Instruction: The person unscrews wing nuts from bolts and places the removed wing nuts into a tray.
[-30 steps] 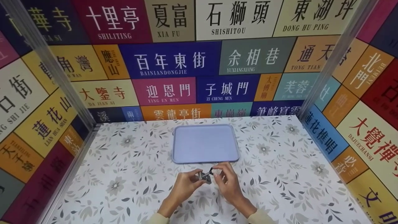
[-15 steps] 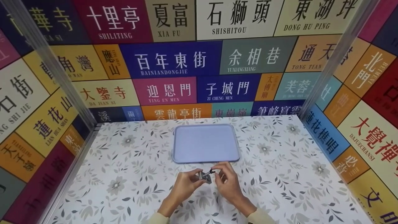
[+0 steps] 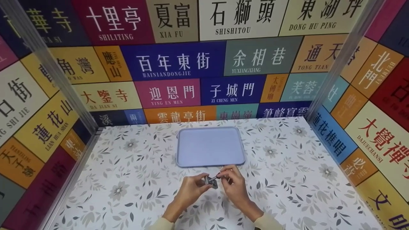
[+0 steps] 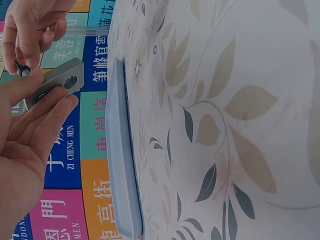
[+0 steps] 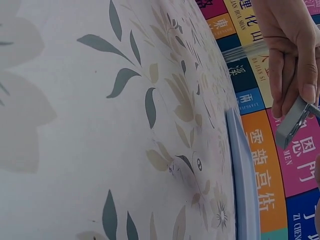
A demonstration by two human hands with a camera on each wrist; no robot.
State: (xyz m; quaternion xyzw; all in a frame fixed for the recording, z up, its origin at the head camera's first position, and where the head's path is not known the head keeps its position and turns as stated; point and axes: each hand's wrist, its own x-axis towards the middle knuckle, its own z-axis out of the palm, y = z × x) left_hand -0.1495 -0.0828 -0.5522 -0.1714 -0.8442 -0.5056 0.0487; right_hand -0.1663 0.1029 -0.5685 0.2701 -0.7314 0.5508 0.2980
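Note:
My left hand [image 3: 188,191] pinches a small grey metal block [image 3: 210,182] between thumb and fingers. The left wrist view shows a round hole through one end of this block [image 4: 64,73]. A screw with a black winged head [image 4: 21,68] runs into the block; its threaded shank [image 5: 314,110] shows at the edge of the right wrist view. My right hand [image 3: 235,188] pinches the screw's black head with thumb and forefinger, the other fingers curled beneath. Both hands hover above the table, just in front of the tray, and the fingers hide part of the screw head.
Behind the hands, a pale lavender-blue tray [image 3: 211,147] lies on the table [image 3: 134,179], whose white cover has a leaf and flower print. Colourful sign-patterned walls [image 3: 174,60] enclose the back and both sides, with clear strips at the corners.
The right fingers have opened slightly off the screw head and then closed over it again, hiding more of it. The left hand and the block have stayed in place.

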